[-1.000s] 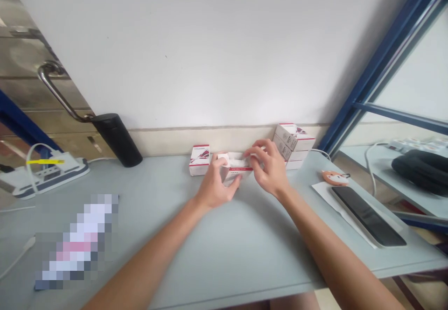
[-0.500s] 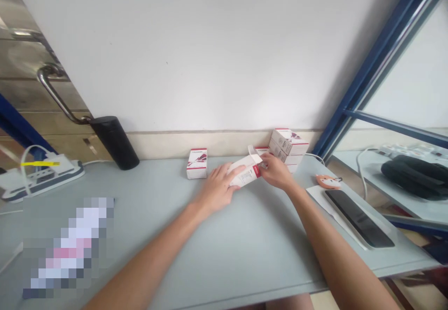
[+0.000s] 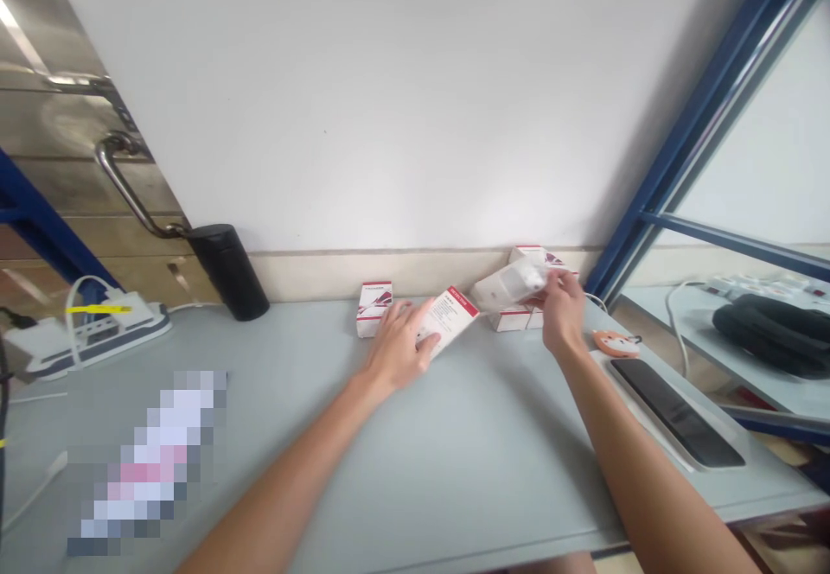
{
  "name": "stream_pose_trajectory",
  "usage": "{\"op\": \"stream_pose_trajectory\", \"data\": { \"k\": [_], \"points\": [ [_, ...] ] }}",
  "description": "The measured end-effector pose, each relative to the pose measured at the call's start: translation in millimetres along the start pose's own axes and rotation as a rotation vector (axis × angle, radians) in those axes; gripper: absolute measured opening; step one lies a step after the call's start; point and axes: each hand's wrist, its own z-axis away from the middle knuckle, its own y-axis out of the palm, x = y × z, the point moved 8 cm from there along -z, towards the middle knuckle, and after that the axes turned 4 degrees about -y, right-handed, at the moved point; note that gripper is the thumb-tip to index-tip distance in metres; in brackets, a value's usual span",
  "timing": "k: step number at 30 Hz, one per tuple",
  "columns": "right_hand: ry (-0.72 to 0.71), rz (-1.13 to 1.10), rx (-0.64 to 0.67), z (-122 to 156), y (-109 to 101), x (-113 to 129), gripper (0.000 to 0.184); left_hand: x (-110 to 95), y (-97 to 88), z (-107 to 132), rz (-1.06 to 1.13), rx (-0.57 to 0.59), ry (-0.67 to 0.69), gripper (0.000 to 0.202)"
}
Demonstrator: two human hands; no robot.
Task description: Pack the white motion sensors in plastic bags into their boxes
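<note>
My left hand (image 3: 395, 353) grips a white carton with red trim (image 3: 449, 320), which tilts up from the tabletop. My right hand (image 3: 561, 313) holds a white, glossy object (image 3: 509, 288) by its far end, above the tabletop; it may be the carton's contents, but I cannot tell what it is. A small upright white-and-red box (image 3: 374, 308) stands just left of my left hand. Behind my right hand is a stack of similar boxes (image 3: 512, 320), partly hidden by the white object.
A black tumbler (image 3: 228, 272) stands by the wall, left of the boxes. Further left is a white power strip (image 3: 91, 339). To the right lie an orange fox-shaped item (image 3: 613, 343) and a dark tablet (image 3: 678, 411) on white paper. A blurred patch (image 3: 146, 462) covers the table's left front.
The carton and white object were together in both hands; now they are apart. My right hand has moved up and right with the white object, while the carton stays in my left hand.
</note>
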Motion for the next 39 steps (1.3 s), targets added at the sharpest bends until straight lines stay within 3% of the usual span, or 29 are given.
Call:
{"op": "stream_pose_trajectory", "data": {
  "k": [3,8,13,17,20,25,29,31,33,39],
  "points": [
    [0.018,-0.114,-0.103,-4,-10,2,0.033,5,-7.1,-2,-0.143,-0.067,-0.002,0.058],
    [0.146,-0.258,-0.048,8,9,-3,0.037,8,-12.9,-5,-0.297,-0.109,-0.088,0.055],
    [0.12,-0.238,0.032,21,27,3,0.043,-10,0.9,-1,-0.218,0.015,0.056,0.043],
    [0.182,-0.235,0.055,30,34,-1,0.039,-19,-4.2,3,-0.206,-0.101,0.011,0.031],
    [0.263,-0.242,0.086,40,42,-6,0.037,-30,-10.9,5,0.116,-0.18,-0.086,0.032],
    [0.277,-0.174,0.271,59,61,6,0.032,-38,25.6,11,1.264,0.022,-0.506,0.046],
    [0.082,-0.098,0.502,66,73,35,0.038,-33,49.1,17,1.651,0.056,-0.711,0.043],
    [-0.006,-0.057,0.538,62,72,44,0.038,-29,58.4,18,1.761,0.107,-0.749,0.043],
    [-0.063,-0.045,0.467,53,63,50,0.036,-26,66.5,20,1.822,0.175,-0.767,0.044],
    [-0.319,-0.15,-0.003,33,18,76,0.033,-27,81.4,29,1.686,0.428,-0.698,0.06]
  ]
}}
